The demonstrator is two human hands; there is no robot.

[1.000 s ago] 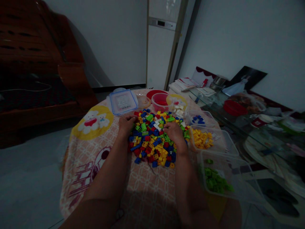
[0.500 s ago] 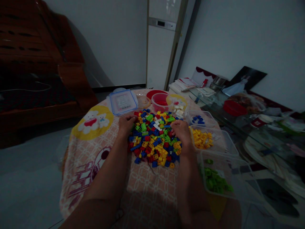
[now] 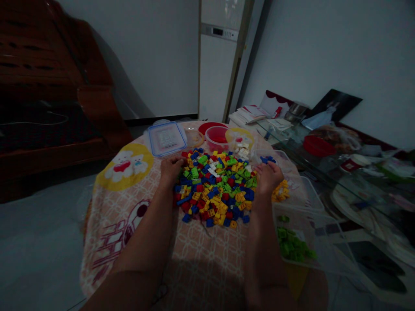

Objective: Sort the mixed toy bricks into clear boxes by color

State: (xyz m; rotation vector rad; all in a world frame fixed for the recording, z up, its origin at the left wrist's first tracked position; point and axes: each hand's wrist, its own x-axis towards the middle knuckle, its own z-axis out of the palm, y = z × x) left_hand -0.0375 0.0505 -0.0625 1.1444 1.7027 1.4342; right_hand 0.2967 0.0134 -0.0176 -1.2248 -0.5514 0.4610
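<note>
Baring multicoloured plastic brick pile (image 3: 214, 190), centre frame: right hand (image 3: 269, 177), shifted toward clear plastic box (image 3: 306, 196) of yellow bricks (image 3: 280, 191), right; grip, left hand (image 3: 171, 171) included, indiscernible.

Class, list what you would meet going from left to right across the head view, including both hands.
Wooden bench → left hand → heap of mixed coloured bricks → right hand → green bricks in a clear container → red-and-white cup.
</note>
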